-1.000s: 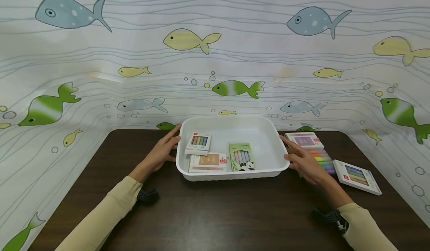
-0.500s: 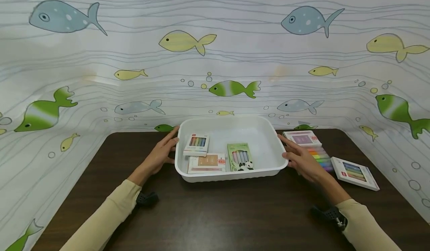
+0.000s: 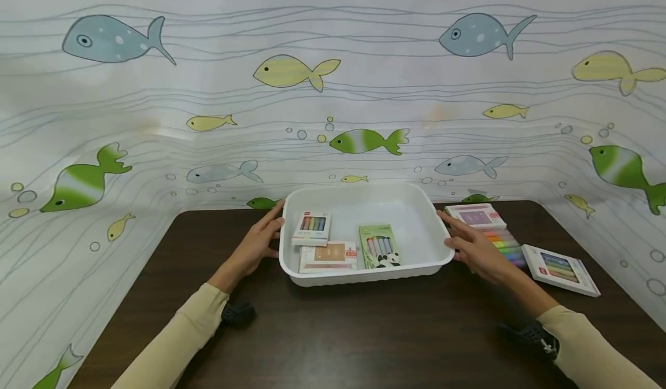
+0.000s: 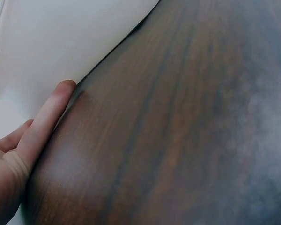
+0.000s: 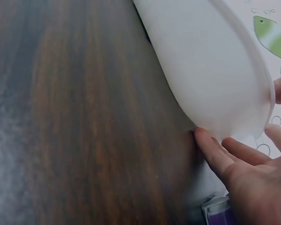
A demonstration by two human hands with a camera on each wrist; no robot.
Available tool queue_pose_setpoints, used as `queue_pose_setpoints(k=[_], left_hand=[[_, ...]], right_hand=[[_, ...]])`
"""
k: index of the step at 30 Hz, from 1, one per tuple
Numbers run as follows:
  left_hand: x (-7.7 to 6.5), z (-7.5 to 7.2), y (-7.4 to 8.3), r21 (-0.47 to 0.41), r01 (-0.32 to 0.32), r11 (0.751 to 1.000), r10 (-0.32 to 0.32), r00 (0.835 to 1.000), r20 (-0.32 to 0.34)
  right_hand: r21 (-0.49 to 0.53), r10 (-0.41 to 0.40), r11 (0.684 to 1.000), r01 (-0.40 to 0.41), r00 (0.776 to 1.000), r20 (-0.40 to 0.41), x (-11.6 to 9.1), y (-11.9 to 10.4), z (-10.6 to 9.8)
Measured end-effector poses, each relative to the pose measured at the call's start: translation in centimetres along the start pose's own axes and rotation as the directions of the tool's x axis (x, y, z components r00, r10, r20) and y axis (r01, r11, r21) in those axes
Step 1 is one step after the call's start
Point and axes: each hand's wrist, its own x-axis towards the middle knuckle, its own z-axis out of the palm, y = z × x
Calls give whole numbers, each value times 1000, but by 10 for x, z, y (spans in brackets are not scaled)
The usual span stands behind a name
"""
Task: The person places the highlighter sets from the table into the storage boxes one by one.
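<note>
A white plastic tray [image 3: 366, 276] rests on the dark wooden table. At its left end my left hand [image 3: 255, 244] touches the side wall and rim with extended fingers. My right hand [image 3: 481, 253] rests against the opposite end, its fingers spread from the rim down to the lower edge, as the right wrist view shows. Inside the tray lie a white box of coloured pens [image 3: 312, 228], a white box with a brown panel [image 3: 329, 256] partly under it, and a green panda box [image 3: 380, 246]. The left wrist view shows one finger [image 4: 49, 117] along the tray's bottom edge.
Beyond my right hand lie a white box with a purple panel [image 3: 476, 215], a clear pack of rainbow-coloured pens [image 3: 506, 245] and another white pen box [image 3: 561, 270]. A fish-patterned sheet [image 3: 364, 88] stands behind and beside the table [image 3: 364, 337].
The head view has shifted slightly. Both hands stay at the ends of the tray, and the boxes inside lie as before.
</note>
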Motion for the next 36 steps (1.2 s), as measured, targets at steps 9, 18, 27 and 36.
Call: queue_pose_setpoints(k=[9, 18, 27, 36], left_hand=[[-2, -2, 2, -13, 11, 1000, -11, 1000, 5], [-2, -3, 0, -25, 12, 1000, -12, 1000, 7], [-1, -2, 0, -19, 9, 1000, -9, 1000, 10], [-1, -2, 0, -39, 4, 999, -4, 1000, 12]], right_hand=[[-25, 19, 1000, -19, 1000, -7, -1, -7, -1], [-279, -74, 959, 49, 994, -77, -12, -17, -20], [-537, -62, 842, -56, 978, -199, -34, -24, -41], [-590, 16, 792, -159, 971, -240, -49, -34, -65]])
